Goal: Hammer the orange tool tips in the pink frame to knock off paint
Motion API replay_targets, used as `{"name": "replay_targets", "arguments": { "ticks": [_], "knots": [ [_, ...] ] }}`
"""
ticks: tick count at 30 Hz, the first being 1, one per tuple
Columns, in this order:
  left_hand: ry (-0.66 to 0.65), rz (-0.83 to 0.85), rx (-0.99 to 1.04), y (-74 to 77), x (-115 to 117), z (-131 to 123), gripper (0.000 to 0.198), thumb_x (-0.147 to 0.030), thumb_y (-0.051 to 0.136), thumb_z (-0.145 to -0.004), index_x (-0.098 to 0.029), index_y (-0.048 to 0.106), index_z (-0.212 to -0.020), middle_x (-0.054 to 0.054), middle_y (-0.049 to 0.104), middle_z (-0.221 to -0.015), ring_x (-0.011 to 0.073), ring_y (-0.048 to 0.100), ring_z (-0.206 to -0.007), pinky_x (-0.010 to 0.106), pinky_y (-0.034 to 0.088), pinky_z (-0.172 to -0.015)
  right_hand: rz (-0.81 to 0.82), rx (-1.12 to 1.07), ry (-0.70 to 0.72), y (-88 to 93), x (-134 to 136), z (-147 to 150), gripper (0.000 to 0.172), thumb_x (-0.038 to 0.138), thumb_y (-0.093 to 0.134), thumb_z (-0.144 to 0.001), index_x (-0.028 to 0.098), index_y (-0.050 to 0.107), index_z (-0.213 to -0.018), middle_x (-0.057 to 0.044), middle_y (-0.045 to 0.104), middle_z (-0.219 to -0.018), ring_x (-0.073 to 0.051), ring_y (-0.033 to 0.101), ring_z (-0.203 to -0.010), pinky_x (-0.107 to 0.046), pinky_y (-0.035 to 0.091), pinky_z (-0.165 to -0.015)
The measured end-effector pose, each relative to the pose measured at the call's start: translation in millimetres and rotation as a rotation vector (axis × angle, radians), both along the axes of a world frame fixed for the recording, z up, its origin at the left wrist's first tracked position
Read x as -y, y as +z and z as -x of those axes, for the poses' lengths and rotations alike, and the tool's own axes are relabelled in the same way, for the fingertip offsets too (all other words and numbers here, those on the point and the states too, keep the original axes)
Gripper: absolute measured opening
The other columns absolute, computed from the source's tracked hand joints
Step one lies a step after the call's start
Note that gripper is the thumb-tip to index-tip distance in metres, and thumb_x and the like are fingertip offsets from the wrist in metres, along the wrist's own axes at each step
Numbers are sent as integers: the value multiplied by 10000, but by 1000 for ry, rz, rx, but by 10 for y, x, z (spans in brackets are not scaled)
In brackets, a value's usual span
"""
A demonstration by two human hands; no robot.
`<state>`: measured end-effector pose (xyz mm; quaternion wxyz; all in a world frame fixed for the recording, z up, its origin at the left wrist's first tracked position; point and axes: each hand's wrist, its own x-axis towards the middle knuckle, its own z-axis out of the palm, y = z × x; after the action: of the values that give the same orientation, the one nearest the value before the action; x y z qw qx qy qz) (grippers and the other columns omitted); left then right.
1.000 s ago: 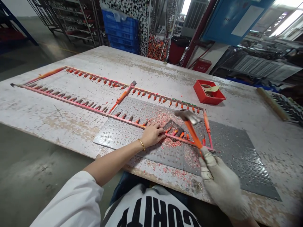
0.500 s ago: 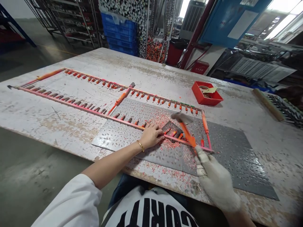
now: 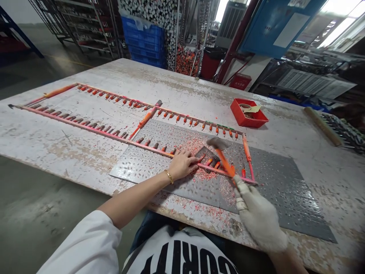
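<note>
the white-gloved right hand (image 3: 258, 217) is clenched round an orange-handled steel hammer (image 3: 224, 161) held over a pink-coated metal rack bar (image 3: 94, 129), while the bare left hand (image 3: 182, 165) presses flat on that bar, so a glancing blow could strike those fingers or jolt the bar off the dark steel block (image 3: 205, 154).

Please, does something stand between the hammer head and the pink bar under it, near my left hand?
Nothing visible stands in the way. The head of the hammer, gripped in the gloved right hand, hangs in open air above the pink rack bar. The left hand lies beside that stretch, not under the head.
</note>
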<state>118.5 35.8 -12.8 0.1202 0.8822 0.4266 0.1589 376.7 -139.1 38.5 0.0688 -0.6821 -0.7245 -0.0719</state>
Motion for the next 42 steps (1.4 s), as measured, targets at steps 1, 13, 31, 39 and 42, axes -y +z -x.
{"name": "replay_targets", "arguments": {
  "ticks": [1, 13, 31, 39, 42],
  "knots": [
    [-3, -2, -2, 5, -1, 2, 320, -501, 606, -981, -349, 743, -1227, 56, 663, -1048, 249, 565, -1034, 398, 372, -889, 73, 17, 13, -58, -20, -1, 588, 175, 440, -953, 261, 505, -1531, -68, 731, -1078, -205, 699, -711, -317, 518, -602],
    [-30, -30, -25, 32, 7, 4, 332, -491, 565, -1002, -363, 725, -1264, 64, 643, -1028, 246, 558, -1010, 390, 378, -876, -26, -236, -39, 42, 46, -1, 567, 249, 467, -964, 275, 510, -1529, -71, 746, -1173, -198, 742, -852, -285, 576, -726],
    [-45, 3, -19, 25, 2, -2, 335, -471, 576, -993, -335, 735, -1255, 83, 627, -1049, 257, 538, -1020, 395, 390, -881, 185, -232, -58, -108, 1, 42, 567, 184, 442, -948, 288, 554, -1494, -48, 745, -1076, -180, 727, -813, -289, 572, -726],
    [-36, 19, -26, 38, 16, -9, 318, -438, 600, -987, -339, 736, -1256, 75, 625, -1049, 246, 534, -1010, 390, 395, -888, -109, -256, -108, 172, 58, -23, 537, 267, 482, -972, 245, 541, -1505, -68, 750, -1102, -188, 714, -798, -275, 537, -687],
    [-40, 17, -26, 20, 15, -5, 325, -443, 590, -993, -348, 726, -1273, 73, 629, -1052, 247, 543, -1019, 390, 389, -885, -11, -203, -82, 70, 39, 10, 539, 234, 465, -959, 259, 559, -1489, -60, 746, -1056, -187, 715, -770, -280, 545, -680]
  ]
}}
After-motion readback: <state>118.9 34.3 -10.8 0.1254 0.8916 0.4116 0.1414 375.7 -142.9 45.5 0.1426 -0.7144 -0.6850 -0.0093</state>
